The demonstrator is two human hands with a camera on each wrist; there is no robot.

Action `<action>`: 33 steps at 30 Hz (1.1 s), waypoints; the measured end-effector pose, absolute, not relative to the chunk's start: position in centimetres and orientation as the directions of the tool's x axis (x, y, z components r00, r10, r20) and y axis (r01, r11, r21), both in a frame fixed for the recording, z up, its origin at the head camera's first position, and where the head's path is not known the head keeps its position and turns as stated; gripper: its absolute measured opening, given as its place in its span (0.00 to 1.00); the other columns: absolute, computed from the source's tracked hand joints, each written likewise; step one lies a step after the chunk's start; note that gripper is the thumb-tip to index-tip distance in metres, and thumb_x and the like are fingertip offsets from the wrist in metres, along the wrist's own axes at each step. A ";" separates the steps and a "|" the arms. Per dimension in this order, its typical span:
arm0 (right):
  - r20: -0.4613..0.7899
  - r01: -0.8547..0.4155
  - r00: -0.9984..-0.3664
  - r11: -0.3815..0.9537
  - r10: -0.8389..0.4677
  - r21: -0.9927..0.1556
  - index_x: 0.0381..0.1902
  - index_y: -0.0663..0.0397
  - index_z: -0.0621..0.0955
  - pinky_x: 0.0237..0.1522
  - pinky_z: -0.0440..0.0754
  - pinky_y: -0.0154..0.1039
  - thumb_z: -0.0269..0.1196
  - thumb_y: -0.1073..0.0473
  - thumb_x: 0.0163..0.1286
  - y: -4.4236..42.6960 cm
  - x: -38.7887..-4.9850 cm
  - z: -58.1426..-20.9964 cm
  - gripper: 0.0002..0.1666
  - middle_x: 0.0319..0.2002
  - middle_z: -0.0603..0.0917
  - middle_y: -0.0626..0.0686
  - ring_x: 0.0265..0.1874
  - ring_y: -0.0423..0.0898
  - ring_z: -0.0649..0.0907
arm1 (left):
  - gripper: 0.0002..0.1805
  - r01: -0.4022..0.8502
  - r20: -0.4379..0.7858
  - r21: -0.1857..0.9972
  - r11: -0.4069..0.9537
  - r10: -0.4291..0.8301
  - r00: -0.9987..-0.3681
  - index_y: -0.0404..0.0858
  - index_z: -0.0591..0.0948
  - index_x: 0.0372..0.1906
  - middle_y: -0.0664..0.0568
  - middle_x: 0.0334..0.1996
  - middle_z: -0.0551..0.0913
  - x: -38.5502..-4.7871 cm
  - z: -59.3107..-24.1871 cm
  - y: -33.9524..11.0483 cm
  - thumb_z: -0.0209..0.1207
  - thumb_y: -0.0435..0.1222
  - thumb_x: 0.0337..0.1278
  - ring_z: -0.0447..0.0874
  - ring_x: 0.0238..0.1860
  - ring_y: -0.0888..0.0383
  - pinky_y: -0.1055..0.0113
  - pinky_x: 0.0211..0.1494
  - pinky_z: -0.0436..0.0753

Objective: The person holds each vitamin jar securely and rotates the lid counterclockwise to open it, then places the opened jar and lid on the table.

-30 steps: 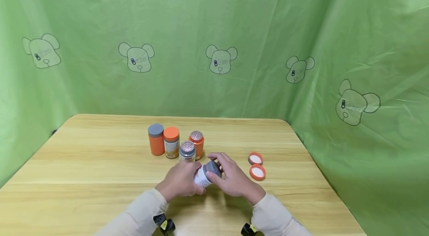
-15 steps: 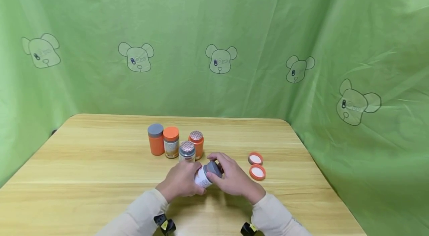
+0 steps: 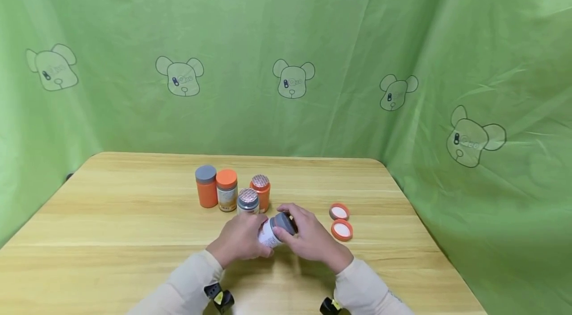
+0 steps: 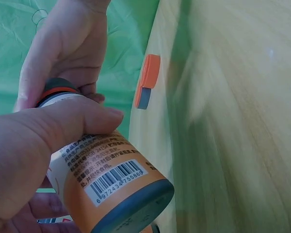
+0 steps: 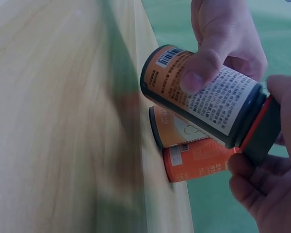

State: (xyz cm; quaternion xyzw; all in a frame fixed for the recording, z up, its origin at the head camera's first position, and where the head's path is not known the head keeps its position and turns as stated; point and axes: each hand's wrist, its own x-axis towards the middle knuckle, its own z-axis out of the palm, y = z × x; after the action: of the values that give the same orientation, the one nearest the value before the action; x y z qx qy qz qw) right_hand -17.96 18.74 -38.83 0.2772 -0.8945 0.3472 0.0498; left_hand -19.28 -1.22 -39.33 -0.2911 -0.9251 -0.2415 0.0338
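Note:
My left hand (image 3: 239, 238) grips the body of a tilted supplement bottle (image 5: 208, 97), with the thumb across its printed label. At the bottle's upper end, the fingers and thumb of my right hand (image 3: 308, 235) hold its dark grey cap (image 3: 283, 224). An orange ring shows at the cap's lower edge in the right wrist view, where the cap still sits at the bottle's neck. Just beyond the left hand stand a grey jar with a foil-sealed top (image 3: 248, 200) and an orange jar with a foil-sealed top (image 3: 262, 198). The hand hides the grey jar's lower part.
Left of the foil-topped jars stand an orange jar with a grey lid (image 3: 207, 193) and a grey jar with an orange lid (image 3: 227, 196). Two loose lids, a farther lid (image 3: 339, 212) and a nearer lid (image 3: 341, 230), lie white-lined side up on the wooden table (image 3: 134, 235).

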 end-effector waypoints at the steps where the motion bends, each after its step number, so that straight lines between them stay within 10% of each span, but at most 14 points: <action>1: 0.286 -0.540 -0.834 0.595 -0.472 -0.595 0.60 0.55 0.71 0.34 0.79 0.36 0.60 0.48 0.70 18.8 -18.0 -38.8 0.27 0.47 0.78 0.52 0.36 0.42 0.79 | 0.27 0.557 0.205 0.422 0.715 0.523 -0.827 0.40 0.80 0.37 0.58 0.25 0.76 -19.3 -39.3 -1.2 0.76 0.48 0.27 0.72 0.24 0.63 0.69 0.27 0.74; 25: 0.297 -0.585 -0.796 0.543 -0.527 -0.603 0.61 0.54 0.71 0.39 0.79 0.38 0.66 0.54 0.64 19.3 -18.1 -38.8 0.30 0.50 0.77 0.50 0.38 0.45 0.78 | 0.28 0.551 0.179 0.423 0.719 0.530 -0.829 0.40 0.79 0.37 0.59 0.25 0.75 -18.9 -39.4 -1.2 0.78 0.48 0.26 0.72 0.24 0.63 0.68 0.27 0.74; 33: 0.238 -0.523 -0.843 0.634 -0.482 -0.569 0.61 0.54 0.70 0.38 0.80 0.42 0.60 0.42 0.69 19.2 -18.1 -38.6 0.31 0.47 0.78 0.53 0.38 0.43 0.79 | 0.29 0.554 0.184 0.421 0.719 0.530 -0.828 0.39 0.80 0.38 0.58 0.26 0.76 -19.0 -39.3 -1.2 0.78 0.48 0.27 0.73 0.25 0.63 0.68 0.28 0.74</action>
State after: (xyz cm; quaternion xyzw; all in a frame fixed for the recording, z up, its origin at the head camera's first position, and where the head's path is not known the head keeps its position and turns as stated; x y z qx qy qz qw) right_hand -18.07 19.23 -38.60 0.2781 -0.9035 0.3247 0.0317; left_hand -18.95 -1.21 -39.34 -0.2924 -0.9266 -0.2350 0.0250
